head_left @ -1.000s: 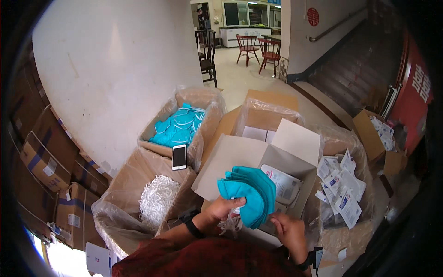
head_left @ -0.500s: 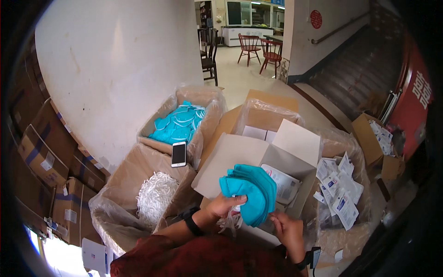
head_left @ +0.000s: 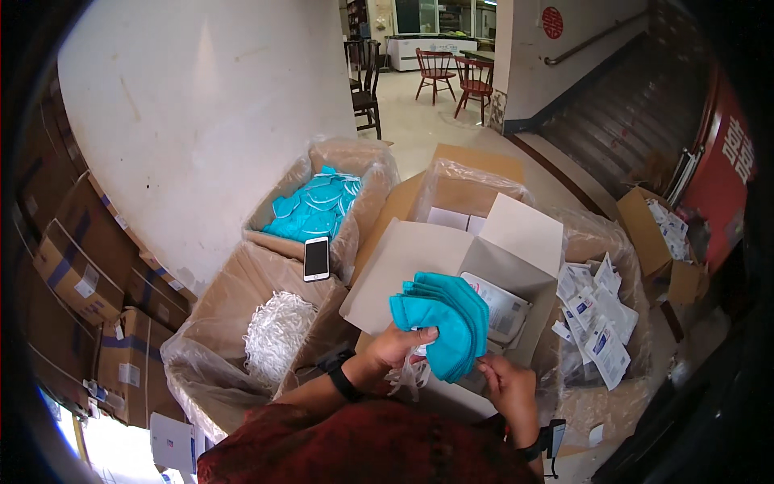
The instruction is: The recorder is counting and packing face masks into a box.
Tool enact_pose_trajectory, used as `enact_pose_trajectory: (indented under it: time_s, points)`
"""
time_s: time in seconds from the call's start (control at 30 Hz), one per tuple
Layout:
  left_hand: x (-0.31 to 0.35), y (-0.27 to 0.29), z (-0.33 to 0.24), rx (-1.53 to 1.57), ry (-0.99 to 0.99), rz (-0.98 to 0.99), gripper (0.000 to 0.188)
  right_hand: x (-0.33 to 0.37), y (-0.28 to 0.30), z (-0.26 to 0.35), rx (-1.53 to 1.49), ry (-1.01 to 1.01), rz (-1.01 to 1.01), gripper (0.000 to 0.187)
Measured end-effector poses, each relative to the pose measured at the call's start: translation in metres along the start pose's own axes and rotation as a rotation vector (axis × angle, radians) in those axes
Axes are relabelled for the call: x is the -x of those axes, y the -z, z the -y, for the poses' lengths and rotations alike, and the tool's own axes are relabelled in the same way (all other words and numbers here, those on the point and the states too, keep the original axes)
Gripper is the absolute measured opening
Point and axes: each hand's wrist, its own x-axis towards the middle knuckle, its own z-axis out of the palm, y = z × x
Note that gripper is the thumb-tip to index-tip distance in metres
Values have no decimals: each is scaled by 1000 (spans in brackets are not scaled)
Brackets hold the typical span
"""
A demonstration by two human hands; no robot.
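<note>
A fanned stack of teal folded face masks (head_left: 455, 327) is held over an open white carton (head_left: 405, 266). My left hand (head_left: 397, 345) is closed on the stack's left side, thumb on top. White straps (head_left: 411, 377) dangle under that hand. At the stack's lower right edge, my right hand (head_left: 509, 385) has its fingers pinched together against the masks; whether they grip a mask edge or a strap is too small to tell. Inside the carton lies a white printed packet (head_left: 498, 310).
Teal masks (head_left: 316, 208) fill a lined box at the back left, with a phone (head_left: 316, 258) on its near edge. White straps (head_left: 278, 335) lie in the nearer lined box. White packets (head_left: 601, 323) fill a box at right. Stacked cartons (head_left: 133, 355) stand far left.
The view has shifted slightly. Both hands stay at the mask stack, which keeps almost the same position over the white carton. Nothing is visibly taken or let go.
</note>
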Motion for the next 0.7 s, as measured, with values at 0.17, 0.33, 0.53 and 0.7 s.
enact_pose_trajectory:
  time_s: [0.17, 0.33, 0.53, 0.7]
  points:
    - [2, 1, 0, -27, 19, -5, 45, 1, 1, 0, 10, -6, 11, 12]
    - [1, 3, 1, -16, 23, -8, 45, 0, 0, -1, 18, -12, 25, 11]
    - [2, 3, -1, 6, 52, 6, 44, -2, 1, 2, 5, -28, 25, 12]
    - [1, 5, 0, -4, 40, -4, 44, -6, 0, 4, -12, -34, -11, 6]
